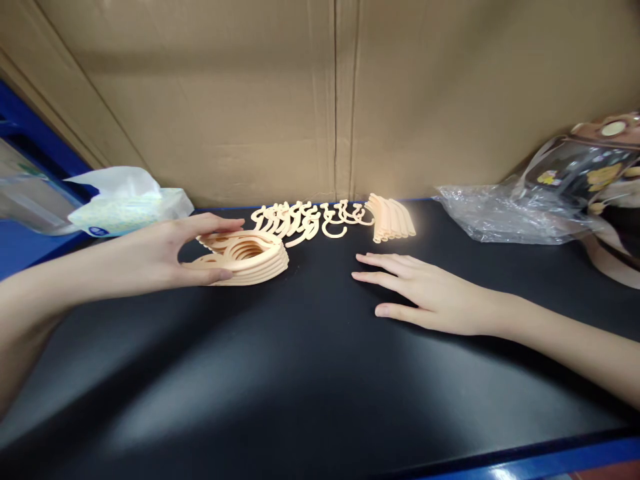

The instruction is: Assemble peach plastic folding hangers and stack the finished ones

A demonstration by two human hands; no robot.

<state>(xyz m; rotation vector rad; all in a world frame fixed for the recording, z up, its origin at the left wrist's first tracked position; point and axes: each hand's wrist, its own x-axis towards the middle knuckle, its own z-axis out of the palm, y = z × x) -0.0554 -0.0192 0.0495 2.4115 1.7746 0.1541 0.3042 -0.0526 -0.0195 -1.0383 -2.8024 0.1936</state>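
At the left, my left hand [165, 250] is closed around the near end of a stack of peach plastic hanger frames [267, 265]. Its thumb presses the front of the stack and the fingers reach over the back. The stack looks level and appears to rest on the black table [310, 387]. My right hand [420, 293] is open over the table with its fingers stretched leftward, holding nothing. Beyond the hands lie several peach hanger hooks [290, 220], a few looser hooks [343, 215], and a bundle of curved peach tubes [391, 219].
A tissue pack [135, 210] sits at the left back beside a clear container [35, 190]. Crumpled plastic wrap [510, 217] and a bag [580, 167] occupy the right back. Cardboard [240, 100] walls off the rear. Blue edging [560, 460] borders the front right.
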